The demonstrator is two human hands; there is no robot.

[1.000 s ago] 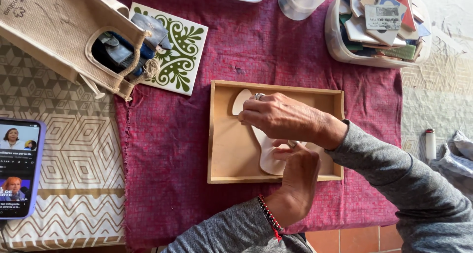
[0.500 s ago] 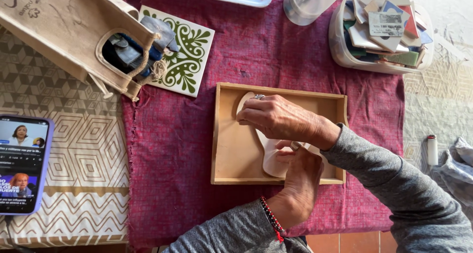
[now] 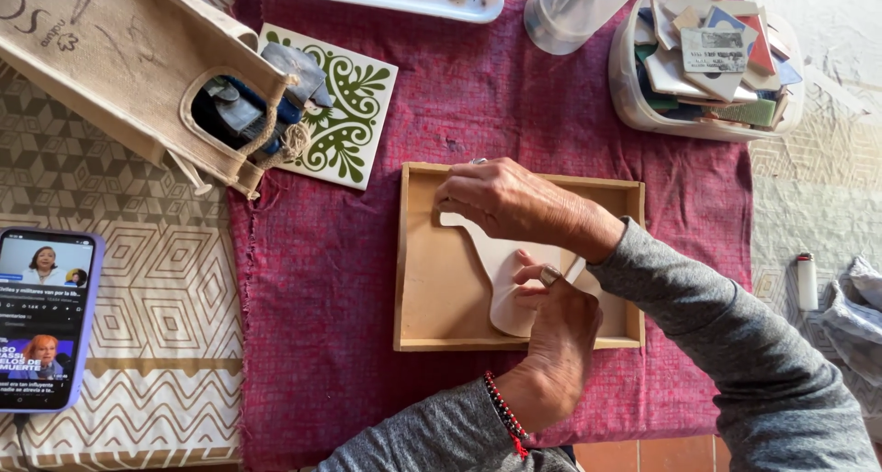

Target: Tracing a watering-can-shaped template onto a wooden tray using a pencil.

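A phone (image 3: 44,320) with a lit rectangular screen showing small video pictures lies at the table's left edge.
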